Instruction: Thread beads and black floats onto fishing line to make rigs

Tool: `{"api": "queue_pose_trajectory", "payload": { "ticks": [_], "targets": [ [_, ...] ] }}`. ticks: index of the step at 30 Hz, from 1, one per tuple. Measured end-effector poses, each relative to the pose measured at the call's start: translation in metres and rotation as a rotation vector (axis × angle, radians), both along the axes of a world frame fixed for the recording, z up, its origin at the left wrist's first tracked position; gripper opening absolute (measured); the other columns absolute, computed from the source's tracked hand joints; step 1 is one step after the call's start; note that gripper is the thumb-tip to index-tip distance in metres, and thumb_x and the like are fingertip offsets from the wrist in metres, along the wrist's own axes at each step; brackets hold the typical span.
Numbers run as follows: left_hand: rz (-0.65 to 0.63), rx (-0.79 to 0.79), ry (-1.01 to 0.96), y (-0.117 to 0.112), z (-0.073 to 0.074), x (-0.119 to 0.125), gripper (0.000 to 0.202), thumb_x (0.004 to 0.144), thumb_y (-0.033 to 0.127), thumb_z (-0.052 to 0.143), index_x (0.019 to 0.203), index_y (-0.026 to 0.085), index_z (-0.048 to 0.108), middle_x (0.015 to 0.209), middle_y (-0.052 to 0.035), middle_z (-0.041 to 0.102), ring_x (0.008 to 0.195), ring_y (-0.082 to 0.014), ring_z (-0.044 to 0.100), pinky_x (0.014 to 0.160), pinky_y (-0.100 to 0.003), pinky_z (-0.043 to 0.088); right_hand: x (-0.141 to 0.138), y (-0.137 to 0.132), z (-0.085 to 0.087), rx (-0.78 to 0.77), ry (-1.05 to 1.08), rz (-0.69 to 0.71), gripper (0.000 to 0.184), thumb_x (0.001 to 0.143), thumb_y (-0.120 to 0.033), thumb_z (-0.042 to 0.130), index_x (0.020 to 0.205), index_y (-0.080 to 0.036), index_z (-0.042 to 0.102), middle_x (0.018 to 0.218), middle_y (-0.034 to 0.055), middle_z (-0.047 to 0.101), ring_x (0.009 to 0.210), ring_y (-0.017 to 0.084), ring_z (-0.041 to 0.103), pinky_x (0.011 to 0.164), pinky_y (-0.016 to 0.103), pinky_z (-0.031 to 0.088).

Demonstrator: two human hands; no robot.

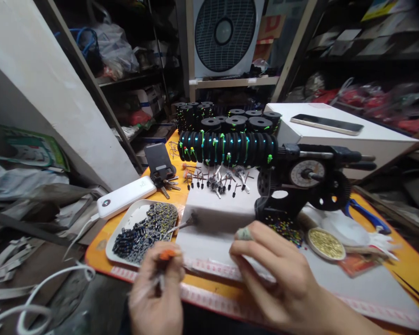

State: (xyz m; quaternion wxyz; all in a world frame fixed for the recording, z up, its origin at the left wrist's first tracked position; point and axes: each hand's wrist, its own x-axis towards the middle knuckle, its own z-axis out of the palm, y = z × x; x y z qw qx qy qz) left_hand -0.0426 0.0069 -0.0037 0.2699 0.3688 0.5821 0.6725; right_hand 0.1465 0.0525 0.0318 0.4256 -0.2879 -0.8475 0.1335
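My left hand [156, 293] is low at the table's front edge, fingers closed round a thin tool with an orange tip [167, 254]. My right hand [272, 274] hovers beside it over the white foam block [216, 218], fingers curled; the index fingertip wears a grey wrap [244, 233]. I cannot make out what it pinches. A white tray [125, 228] of small dark blue-black pieces [146, 230] lies just left of the hands. A row of black spools [226, 148] with green and yellow beads sits on a black winding machine [300, 184].
A white power bank [125, 197], keys [165, 184] and a phone stand [158, 160] lie at the left. A round tin of gold bits [326, 243], blue pliers [366, 215], a phone [326, 123] on a white box and a fan [224, 33] stand behind.
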Motion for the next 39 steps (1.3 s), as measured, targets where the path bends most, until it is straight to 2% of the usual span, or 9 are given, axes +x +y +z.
{"api": "queue_pose_trajectory", "payload": {
  "ticks": [3, 6, 9, 12, 15, 19, 24, 29, 39],
  "targets": [
    [-0.100, -0.003, 0.230, 0.007, -0.002, -0.020, 0.005, 0.088, 0.022, 0.070, 0.085, 0.026, 0.069, 0.083, 0.0016, 0.068, 0.075, -0.0150, 0.065, 0.071, -0.020, 0.052, 0.004, 0.002, 0.000, -0.050, 0.048, -0.029, 0.017, 0.090, -0.001, 0.051, 0.093, -0.016, 0.058, 0.077, 0.0030, 0.055, 0.069, 0.015, 0.052, 0.059, 0.026, 0.041],
    [-0.436, -0.053, 0.492, 0.014, -0.002, -0.024, 0.019, 0.089, 0.014, 0.063, 0.099, 0.028, 0.072, 0.105, -0.0021, 0.070, 0.102, -0.0204, 0.066, 0.090, -0.028, 0.048, 0.004, 0.001, 0.002, -0.124, 0.075, 0.004, 0.016, 0.093, -0.004, 0.050, 0.092, -0.019, 0.056, 0.077, 0.0010, 0.058, 0.068, 0.013, 0.054, 0.060, 0.024, 0.043],
    [-0.552, -0.137, 0.441, 0.016, -0.001, -0.017, 0.041, 0.080, 0.013, 0.073, 0.116, 0.033, 0.067, 0.126, -0.0029, 0.063, 0.120, -0.0246, 0.058, 0.101, -0.033, 0.042, 0.002, 0.000, 0.005, -0.195, 0.082, 0.000, 0.014, 0.093, -0.008, 0.052, 0.086, -0.020, 0.055, 0.074, -0.0006, 0.058, 0.066, 0.013, 0.054, 0.059, 0.024, 0.042],
    [-0.604, -0.192, 0.189, 0.012, 0.000, -0.011, 0.058, 0.063, 0.017, 0.091, 0.111, 0.034, 0.064, 0.122, 0.0003, 0.058, 0.099, -0.0208, 0.061, 0.083, -0.028, 0.046, 0.001, -0.001, 0.006, -0.230, 0.070, -0.029, 0.014, 0.092, -0.015, 0.059, 0.079, -0.021, 0.061, 0.069, -0.0005, 0.057, 0.065, 0.015, 0.052, 0.059, 0.027, 0.041],
    [-0.666, -0.148, -0.011, 0.010, 0.001, -0.005, 0.043, 0.072, 0.040, 0.087, 0.105, 0.029, 0.062, 0.110, -0.0009, 0.057, 0.076, -0.0149, 0.054, 0.066, -0.025, 0.043, -0.001, 0.000, 0.003, -0.244, 0.093, -0.053, 0.015, 0.092, -0.018, 0.062, 0.080, -0.022, 0.069, 0.066, -0.0002, 0.057, 0.063, 0.016, 0.051, 0.057, 0.028, 0.039],
    [-0.641, -0.080, -0.111, 0.008, 0.003, 0.008, 0.028, 0.095, 0.050, 0.058, 0.087, 0.023, 0.061, 0.093, -0.0021, 0.057, 0.073, -0.0153, 0.051, 0.065, -0.027, 0.041, -0.002, 0.001, -0.002, -0.251, 0.145, -0.077, 0.014, 0.093, -0.017, 0.062, 0.090, -0.026, 0.073, 0.068, -0.0003, 0.059, 0.066, 0.017, 0.055, 0.057, 0.027, 0.040],
    [-0.677, -0.063, -0.148, 0.001, 0.007, 0.013, 0.026, 0.096, 0.045, 0.061, 0.081, 0.023, 0.060, 0.083, 0.0004, 0.058, 0.068, -0.0133, 0.048, 0.062, -0.026, 0.037, 0.003, 0.004, -0.002, -0.218, 0.113, -0.064, 0.013, 0.093, -0.015, 0.062, 0.089, -0.024, 0.070, 0.069, -0.0008, 0.060, 0.068, 0.016, 0.054, 0.068, 0.030, 0.044],
    [-0.763, -0.062, -0.249, -0.004, 0.010, 0.007, 0.026, 0.094, 0.042, 0.065, 0.080, 0.021, 0.061, 0.077, 0.0005, 0.057, 0.068, -0.0133, 0.051, 0.062, -0.026, 0.035, 0.005, 0.007, 0.000, -0.157, -0.022, 0.010, 0.024, 0.094, -0.007, 0.051, 0.094, -0.019, 0.072, 0.077, 0.0029, 0.049, 0.068, 0.016, 0.050, 0.056, 0.025, 0.037],
    [-0.796, -0.107, -0.342, -0.005, 0.006, 0.004, 0.027, 0.092, 0.043, 0.067, 0.079, 0.021, 0.061, 0.077, 0.0011, 0.056, 0.068, -0.0120, 0.054, 0.062, -0.024, 0.037, 0.002, -0.003, 0.015, -0.292, -0.034, 0.071, 0.017, 0.090, -0.009, 0.056, 0.081, -0.017, 0.068, 0.077, 0.0029, 0.049, 0.071, 0.016, 0.050, 0.060, 0.025, 0.040]
  ]
}}
